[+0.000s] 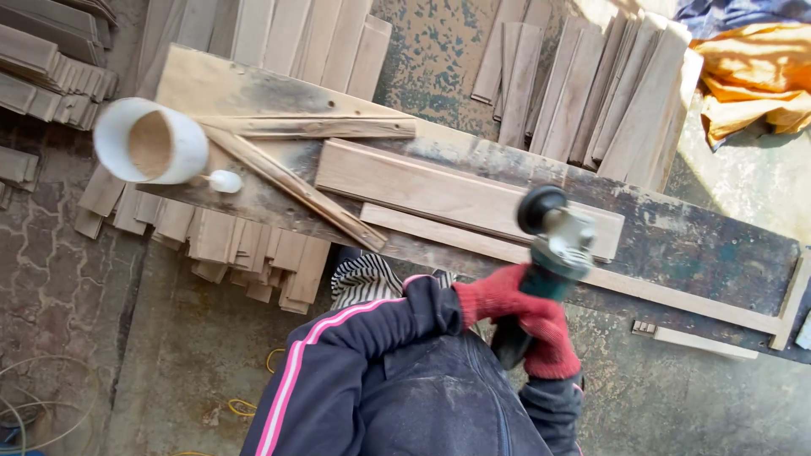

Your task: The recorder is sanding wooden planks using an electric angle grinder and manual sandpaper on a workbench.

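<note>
Head cam view, looking straight down at my lap: both hands in red knit gloves, wrapped tight round the dark body of the angle grinder (553, 241). My left hand (498, 297) is clamped round it near the head, my right hand (549, 342) closed on the tail end lower down, nearer my body. The grinder's long axis runs from my lap up and away toward the worktop (701, 245), with the black round disc end hanging right over the near edge. The pale wooden plank (422, 190) lies just past the disc, lengthwise along the worktop, so crosswise to the tool; my left hand is the closer one to it. Plank looks raw and smooth, the worktop dark, scuffed and stained. Toward the worktop's left end sits a white plastic tub (150, 141) of something like sawdust, plus thin offcut strips (291, 186). Stacks of similar slats (608, 84) lie on the floor beyond the far edge.
</note>
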